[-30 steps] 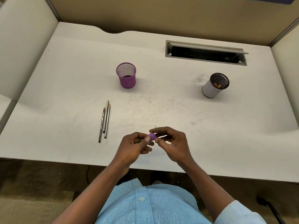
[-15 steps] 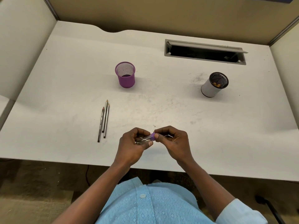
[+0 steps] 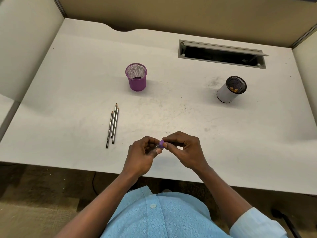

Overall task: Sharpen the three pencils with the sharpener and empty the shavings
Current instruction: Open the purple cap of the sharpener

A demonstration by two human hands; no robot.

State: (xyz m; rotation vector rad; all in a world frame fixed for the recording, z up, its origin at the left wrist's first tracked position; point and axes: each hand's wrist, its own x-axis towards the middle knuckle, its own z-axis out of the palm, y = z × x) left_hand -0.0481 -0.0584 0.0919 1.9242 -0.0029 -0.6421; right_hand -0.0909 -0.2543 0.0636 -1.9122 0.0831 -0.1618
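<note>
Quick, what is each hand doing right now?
Left hand: grips the purple sharpener.
Right hand: pinches the same sharpener.

Bright even overhead light, soft shadows, sharp centre, wide-angle bending at edges.

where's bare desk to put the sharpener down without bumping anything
Widest bare patch: the desk between the purple cup and the white cup, running down to the sharpener. Also bare: right of the right hand, below the white cup, and left of the pencils. Tightest: the strip between the pencils and the left hand.
</note>
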